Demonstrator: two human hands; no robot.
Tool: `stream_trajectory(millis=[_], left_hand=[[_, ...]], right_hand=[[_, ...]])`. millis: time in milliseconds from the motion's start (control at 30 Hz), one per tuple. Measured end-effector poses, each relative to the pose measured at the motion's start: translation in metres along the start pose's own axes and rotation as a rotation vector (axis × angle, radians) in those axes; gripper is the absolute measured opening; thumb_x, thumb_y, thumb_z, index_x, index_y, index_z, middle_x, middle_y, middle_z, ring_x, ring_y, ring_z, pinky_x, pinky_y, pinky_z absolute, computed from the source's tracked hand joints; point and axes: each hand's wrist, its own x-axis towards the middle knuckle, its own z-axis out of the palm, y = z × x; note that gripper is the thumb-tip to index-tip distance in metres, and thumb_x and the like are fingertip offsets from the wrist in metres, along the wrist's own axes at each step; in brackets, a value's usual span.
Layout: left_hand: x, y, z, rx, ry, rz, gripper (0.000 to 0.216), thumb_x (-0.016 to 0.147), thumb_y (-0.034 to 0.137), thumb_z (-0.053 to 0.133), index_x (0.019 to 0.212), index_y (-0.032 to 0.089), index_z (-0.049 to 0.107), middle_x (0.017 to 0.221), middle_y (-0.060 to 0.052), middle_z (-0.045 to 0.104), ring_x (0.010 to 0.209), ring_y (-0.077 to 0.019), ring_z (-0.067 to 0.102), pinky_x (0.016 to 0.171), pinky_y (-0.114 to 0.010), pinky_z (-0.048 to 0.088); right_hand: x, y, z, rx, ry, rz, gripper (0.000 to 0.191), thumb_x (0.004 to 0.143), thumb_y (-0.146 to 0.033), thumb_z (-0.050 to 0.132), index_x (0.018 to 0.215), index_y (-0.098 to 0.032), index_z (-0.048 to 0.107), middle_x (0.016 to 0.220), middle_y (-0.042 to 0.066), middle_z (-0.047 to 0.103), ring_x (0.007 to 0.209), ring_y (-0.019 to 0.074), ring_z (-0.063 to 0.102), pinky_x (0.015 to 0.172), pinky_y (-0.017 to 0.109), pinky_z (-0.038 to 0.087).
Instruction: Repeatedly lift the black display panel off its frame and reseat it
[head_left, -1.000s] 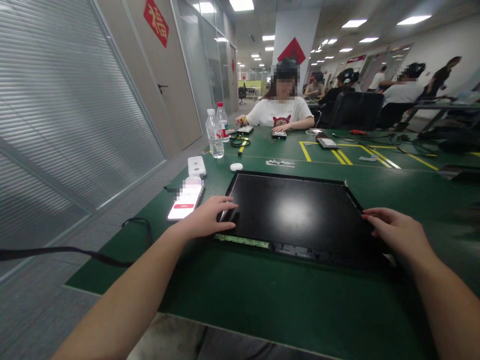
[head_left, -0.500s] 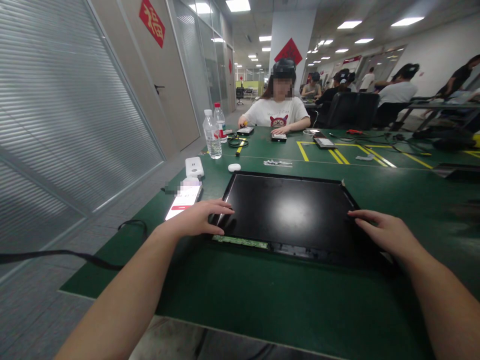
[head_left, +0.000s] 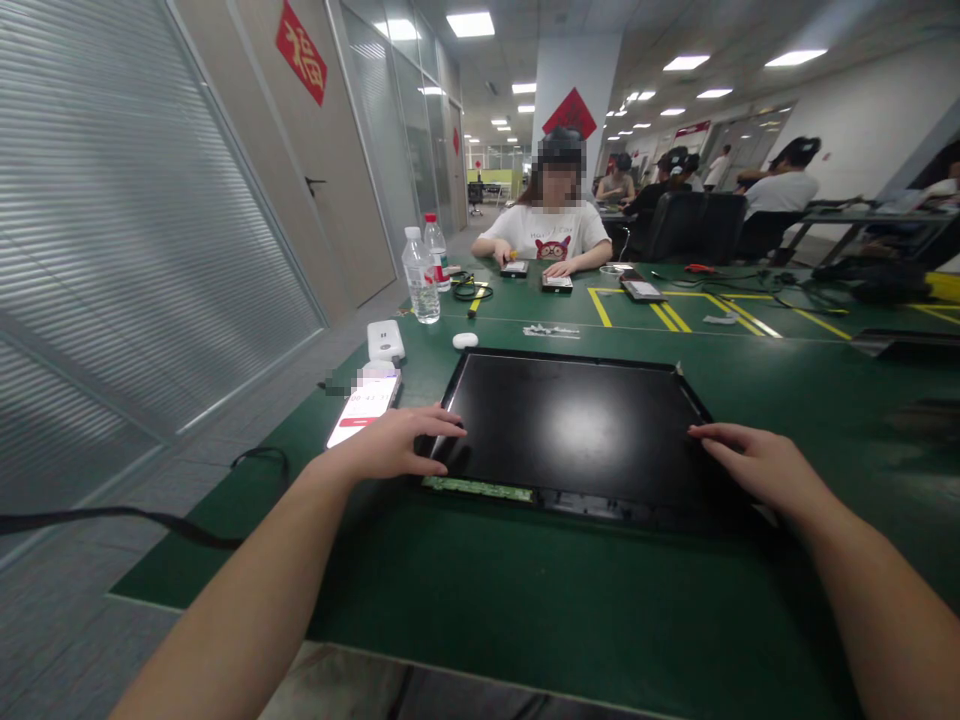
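The black display panel lies flat on the green table, at twelve o'clock from the person. At its nine o'clock edge, the left hand has its fingers spread; at three, the right hand gathers its fingertips, though I can't tell if they pinch anything. The green circuit strip at seven sits bare; how much is left, I can't tell.

Ceiling lights are glowing, scene's looking dimmish; white glare is sitting mid black screen. Wide-angle distortion is stretching the edges, far right is blurring.
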Motion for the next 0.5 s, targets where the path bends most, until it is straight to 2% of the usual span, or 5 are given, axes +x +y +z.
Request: stream_trajectory(millis=[267,500], left_hand=[[0.000,-0.002,0.001,0.016,-0.026,-0.013,0.053,0.095,0.040,0.083,0.147,0.036,0.076,0.165,-0.006,0.067,0.155,-0.0358,0.059,0.121,-0.045,0.053],[0.000,-0.005,0.002,-0.008,-0.029,-0.033,0.051,0.095,0.041,0.083,0.145,0.036,0.078,0.165,-0.006,0.067,0.159,-0.0380,0.055,0.127,-0.054,0.047]], right_hand=[[-0.001,-0.005,-0.001,-0.007,-0.004,0.012,0.038,0.083,-0.053,0.062,0.099,-0.034,0.091,0.112,0.005,0.088,0.106,0.0353,0.082,0.096,0.049,0.064],[-0.004,-0.010,-0.002,-0.006,-0.008,0.026,0.040,0.083,-0.052,0.060,0.102,-0.033,0.091,0.111,0.004,0.088,0.105,0.0340,0.082,0.094,0.047,0.064]])
